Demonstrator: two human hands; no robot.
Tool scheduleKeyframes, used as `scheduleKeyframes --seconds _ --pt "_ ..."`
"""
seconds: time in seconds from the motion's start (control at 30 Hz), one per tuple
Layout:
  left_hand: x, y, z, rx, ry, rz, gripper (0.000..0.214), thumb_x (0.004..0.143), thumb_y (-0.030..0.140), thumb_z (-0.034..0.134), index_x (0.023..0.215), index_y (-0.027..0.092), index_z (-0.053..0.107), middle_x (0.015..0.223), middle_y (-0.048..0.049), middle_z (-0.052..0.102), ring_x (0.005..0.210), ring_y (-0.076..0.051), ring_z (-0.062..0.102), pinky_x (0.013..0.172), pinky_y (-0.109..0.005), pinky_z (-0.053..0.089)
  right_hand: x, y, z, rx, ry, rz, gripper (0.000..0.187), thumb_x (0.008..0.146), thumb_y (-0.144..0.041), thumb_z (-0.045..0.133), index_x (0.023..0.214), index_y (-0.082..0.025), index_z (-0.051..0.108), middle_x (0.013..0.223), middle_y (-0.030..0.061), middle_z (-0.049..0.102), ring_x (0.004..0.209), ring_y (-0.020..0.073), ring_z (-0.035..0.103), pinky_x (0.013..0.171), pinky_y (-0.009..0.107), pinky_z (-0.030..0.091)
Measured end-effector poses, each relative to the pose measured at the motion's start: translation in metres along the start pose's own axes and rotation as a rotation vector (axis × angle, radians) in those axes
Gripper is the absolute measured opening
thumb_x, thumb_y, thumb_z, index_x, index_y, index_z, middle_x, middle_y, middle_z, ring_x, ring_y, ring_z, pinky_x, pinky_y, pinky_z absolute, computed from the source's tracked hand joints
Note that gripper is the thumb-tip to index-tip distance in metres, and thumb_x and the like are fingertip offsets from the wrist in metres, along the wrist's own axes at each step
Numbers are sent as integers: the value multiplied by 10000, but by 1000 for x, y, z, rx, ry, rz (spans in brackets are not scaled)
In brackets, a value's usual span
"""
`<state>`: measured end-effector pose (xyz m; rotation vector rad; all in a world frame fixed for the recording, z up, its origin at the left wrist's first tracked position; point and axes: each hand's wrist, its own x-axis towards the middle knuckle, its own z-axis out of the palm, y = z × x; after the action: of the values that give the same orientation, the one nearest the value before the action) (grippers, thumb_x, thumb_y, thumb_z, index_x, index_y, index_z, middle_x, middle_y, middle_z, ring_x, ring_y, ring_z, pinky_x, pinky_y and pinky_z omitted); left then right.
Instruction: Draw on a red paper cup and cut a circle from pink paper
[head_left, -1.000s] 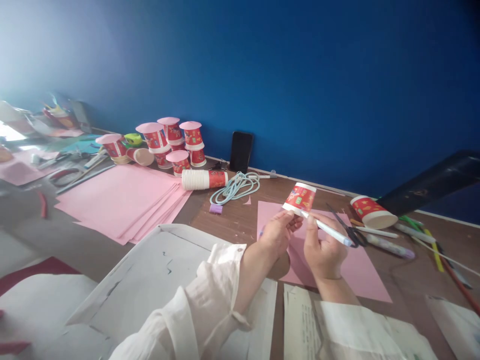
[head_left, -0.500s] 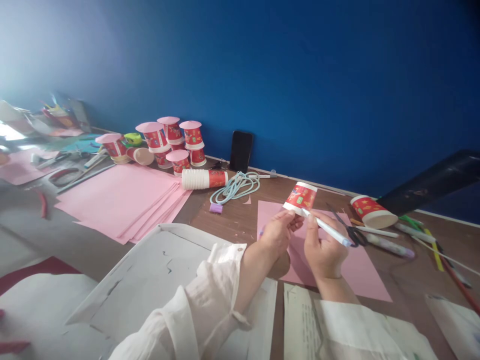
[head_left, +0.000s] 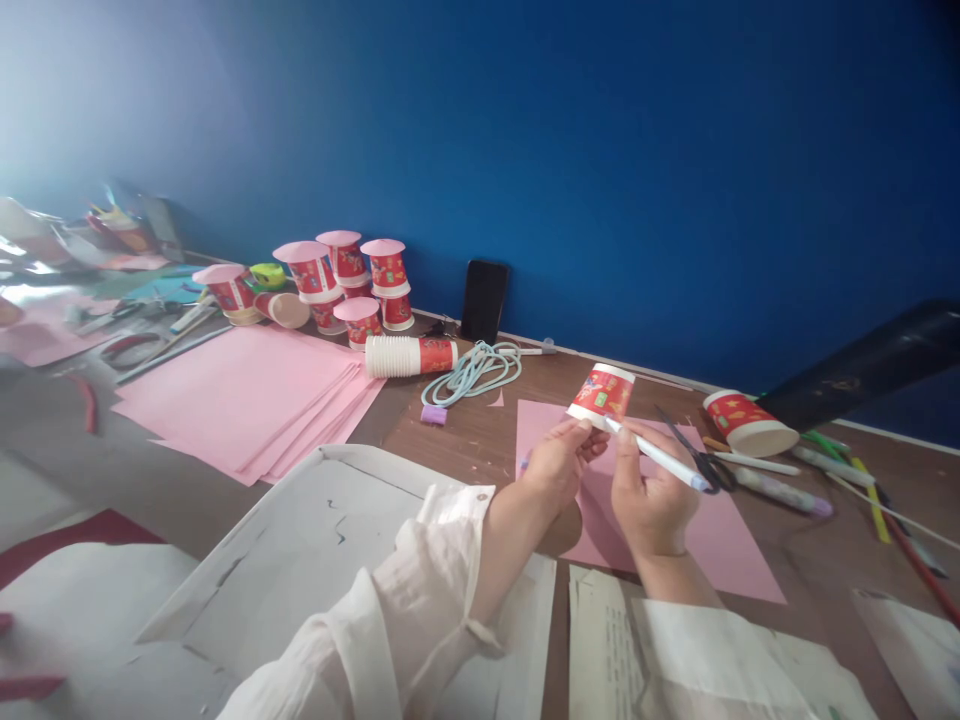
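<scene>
My left hand pinches the white rim of a red printed paper cup, holding it tilted above a pink paper sheet. My right hand is closed round a white pen whose tip touches the cup's rim. Both sleeves are white. Black scissors lie just right of the pen.
Pink-lidded red cups cluster at the back by the blue wall, next to a stack of cups lying down, a pale cable and a black phone. A pile of pink sheets lies left; another red cup and pens lie right.
</scene>
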<state>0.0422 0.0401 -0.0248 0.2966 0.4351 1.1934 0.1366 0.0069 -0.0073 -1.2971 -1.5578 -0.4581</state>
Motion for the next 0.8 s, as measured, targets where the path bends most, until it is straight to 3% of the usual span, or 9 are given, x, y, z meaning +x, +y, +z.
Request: scheduleKeyframes --seconds 0.3,0.8 --pt "-1 0 0 4 3 16 229 634 271 805 757 109 697 725 -48 668 714 -130 613 833 -295 441 -3 1 0 -12 -9 -16 91 865 -196 582 903 -164 658 836 82 714 796 209 649 773 351 500" --pt "-1 1 0 34 -30 15 287 615 316 827 781 116 706 771 -56 678 746 -134 605 833 -297 433 1 0 1 -31 13 -57 147 864 -172 599 985 -141 677 903 103 741 828 217 688 815 370 514"
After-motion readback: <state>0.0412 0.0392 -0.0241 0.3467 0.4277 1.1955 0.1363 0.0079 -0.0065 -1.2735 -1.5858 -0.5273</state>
